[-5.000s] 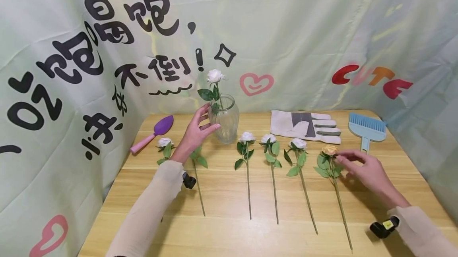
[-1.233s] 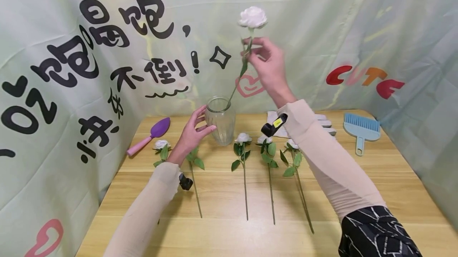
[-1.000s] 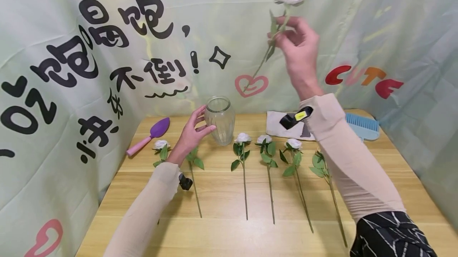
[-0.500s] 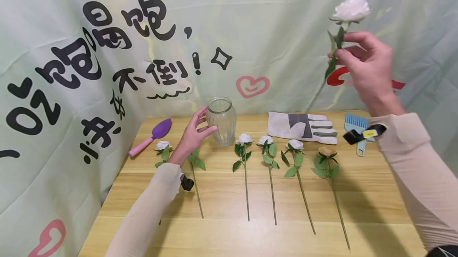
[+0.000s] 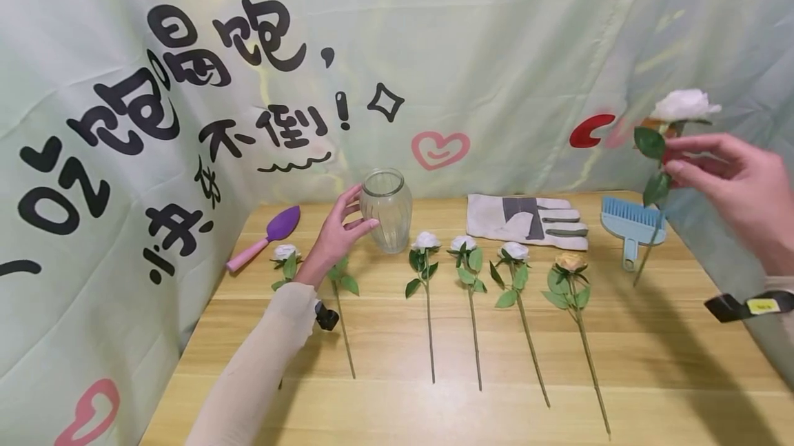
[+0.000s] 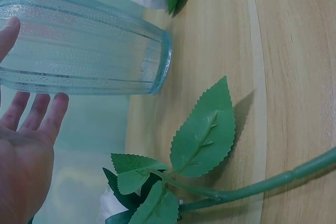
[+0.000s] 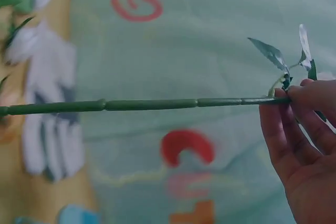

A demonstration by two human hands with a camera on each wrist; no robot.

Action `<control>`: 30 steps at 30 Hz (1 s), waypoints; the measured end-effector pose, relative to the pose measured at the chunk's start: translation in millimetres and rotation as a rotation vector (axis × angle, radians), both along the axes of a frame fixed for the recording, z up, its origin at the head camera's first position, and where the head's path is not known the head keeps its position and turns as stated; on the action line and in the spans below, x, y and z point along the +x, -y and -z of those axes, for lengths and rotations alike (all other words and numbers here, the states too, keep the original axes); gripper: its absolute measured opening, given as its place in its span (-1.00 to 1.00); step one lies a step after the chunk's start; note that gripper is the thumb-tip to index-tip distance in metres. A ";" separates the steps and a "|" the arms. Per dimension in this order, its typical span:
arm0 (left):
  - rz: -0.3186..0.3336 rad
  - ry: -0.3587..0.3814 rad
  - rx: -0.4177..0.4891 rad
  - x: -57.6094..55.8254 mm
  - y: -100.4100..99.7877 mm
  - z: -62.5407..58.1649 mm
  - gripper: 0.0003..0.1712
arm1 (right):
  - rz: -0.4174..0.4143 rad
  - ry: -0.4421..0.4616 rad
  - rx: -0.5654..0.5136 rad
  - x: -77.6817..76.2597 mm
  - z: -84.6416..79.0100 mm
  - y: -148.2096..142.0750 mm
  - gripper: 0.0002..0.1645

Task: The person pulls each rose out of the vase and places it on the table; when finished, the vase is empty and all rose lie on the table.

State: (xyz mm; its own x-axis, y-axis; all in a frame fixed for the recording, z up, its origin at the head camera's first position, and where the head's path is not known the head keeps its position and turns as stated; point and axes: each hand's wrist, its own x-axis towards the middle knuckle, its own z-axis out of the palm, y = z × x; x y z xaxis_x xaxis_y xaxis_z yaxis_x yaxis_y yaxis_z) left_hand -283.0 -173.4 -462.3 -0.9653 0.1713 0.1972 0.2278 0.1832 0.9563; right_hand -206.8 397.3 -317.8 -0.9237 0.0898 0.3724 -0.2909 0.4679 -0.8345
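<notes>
My left hand [image 5: 340,229] rests against the side of a clear ribbed glass vase [image 5: 391,222], thumb in front and fingers curving round it. The vase stands upright with nothing in it. In the left wrist view, the fingertips [image 6: 62,100] are at the glass [image 6: 100,51]. My right hand [image 5: 738,187] pinches the stem of a white artificial rose [image 5: 685,105] just below the bloom and holds it over the table's right side. The stem [image 7: 152,104] points down and slightly left. In the right wrist view, the bloom is mostly hidden by my right hand [image 7: 304,140].
Several white roses [image 5: 426,242] and one yellow-orange rose [image 5: 571,263] lie in a row, stems toward me. A purple trowel [image 5: 282,223] lies back left. A work glove [image 5: 527,218] and blue brush [image 5: 633,225] lie at the back right. Printed cloth [image 5: 527,53] surrounds the wooden table [image 5: 397,411].
A white rose stood in the vase 5 seconds ago. My right hand has carried a white rose from above the vase to the right and lowered it. The left hand stays at the vase.
</notes>
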 end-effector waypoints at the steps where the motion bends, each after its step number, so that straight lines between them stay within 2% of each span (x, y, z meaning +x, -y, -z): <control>1: -0.001 0.003 0.000 0.3 -0.2 0.1 -0.01 | 0.000 0.018 0.027 2.9 7.9 -5.3 -0.59; 5: -0.002 0.005 -0.001 0.3 0.1 1.0 0.00 | 0.003 0.144 0.173 12.6 38.7 -23.7 -0.64; 7: -0.002 0.002 -0.001 0.0 0.4 1.7 0.00 | -0.026 0.207 0.222 16.0 53.8 -30.6 -0.65; 12: -0.003 0.014 0.000 0.5 0.0 2.2 0.00 | -0.166 0.311 0.196 24.6 92.2 -42.6 -0.63; 16: 0.001 0.018 0.004 0.3 -1.1 1.9 -0.01 | -0.218 0.358 0.227 32.8 120.7 -45.6 -0.64; 21: 0.001 0.015 0.005 0.6 -1.1 0.3 0.00 | -0.252 0.411 0.300 43.3 144.2 -47.6 -0.65; 30: 0.000 0.013 0.006 0.4 0.7 -0.3 -0.01 | -0.310 0.511 0.223 53.6 174.6 -43.9 -0.66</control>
State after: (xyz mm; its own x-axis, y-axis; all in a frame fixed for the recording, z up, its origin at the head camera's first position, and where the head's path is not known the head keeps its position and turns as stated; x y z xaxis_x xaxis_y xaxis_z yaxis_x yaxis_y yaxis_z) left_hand -282.6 -174.1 -462.0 -0.9678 0.1698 0.1858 0.2155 0.1773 0.9603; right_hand -153.2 441.1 -492.4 -0.9605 -0.2387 -0.1428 -0.0320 0.6047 -0.7958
